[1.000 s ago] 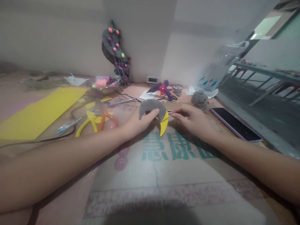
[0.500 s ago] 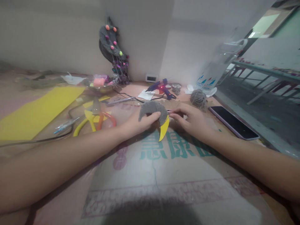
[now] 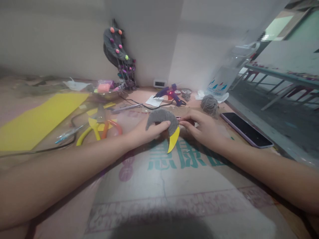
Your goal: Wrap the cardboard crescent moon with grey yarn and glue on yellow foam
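My left hand [image 3: 152, 131] grips a crescent moon shape [image 3: 163, 116], its thumb pressed across the inner curve. Grey yarn wraps most of the crescent, while its lower tip [image 3: 173, 141] shows bare yellow card. Just right of the crescent, my right hand [image 3: 199, 124] is closed in a pinch, thumb against forefinger. A small pinkish thing [image 3: 178, 118] shows between the fingertips and the crescent's edge; what exactly the pinch holds is too small to tell. A ball of grey yarn [image 3: 209, 105] lies behind the right hand.
Left lie yellow card [image 3: 47, 116], orange-and-yellow-handled pliers [image 3: 101, 116] and a pen [image 3: 72, 132]. Behind are a lit glue gun [image 3: 170, 94] and a small display [image 3: 159, 83]. A pom-pom-decorated crescent [image 3: 114, 46] hangs on the wall. Right are a phone [image 3: 246, 129] and plastic jug [image 3: 221, 73].
The view has shifted slightly, moving most things a little left in the picture. Both hands keep nearly the same pose around the crescent.
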`<action>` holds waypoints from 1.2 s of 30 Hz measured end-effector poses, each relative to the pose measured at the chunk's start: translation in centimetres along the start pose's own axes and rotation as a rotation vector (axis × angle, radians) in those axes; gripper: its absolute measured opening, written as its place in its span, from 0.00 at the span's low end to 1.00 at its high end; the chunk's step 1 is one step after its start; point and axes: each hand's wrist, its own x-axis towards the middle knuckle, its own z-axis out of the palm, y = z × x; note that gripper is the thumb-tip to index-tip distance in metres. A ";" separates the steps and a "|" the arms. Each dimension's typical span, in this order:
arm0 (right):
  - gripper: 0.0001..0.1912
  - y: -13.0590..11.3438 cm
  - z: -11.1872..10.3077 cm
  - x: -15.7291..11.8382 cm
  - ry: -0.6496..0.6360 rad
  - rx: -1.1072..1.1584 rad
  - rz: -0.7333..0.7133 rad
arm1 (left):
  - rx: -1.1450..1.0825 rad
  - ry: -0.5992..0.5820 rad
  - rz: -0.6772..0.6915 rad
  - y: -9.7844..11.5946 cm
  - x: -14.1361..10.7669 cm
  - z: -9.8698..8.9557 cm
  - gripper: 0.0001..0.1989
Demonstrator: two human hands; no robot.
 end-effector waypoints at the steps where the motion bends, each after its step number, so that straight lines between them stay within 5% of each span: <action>1: 0.07 0.0 0.0 0.0 0.001 -0.002 -0.007 | 0.011 -0.007 0.011 0.0 0.0 0.0 0.10; 22: 0.07 0.3 -0.1 0.0 0.082 0.080 -0.188 | -0.031 -0.033 -0.115 -0.3 0.3 0.0 0.10; 36: 0.06 0.5 0.5 -0.1 0.035 0.092 -0.107 | 0.004 -0.067 -0.060 -0.7 0.4 -0.1 0.10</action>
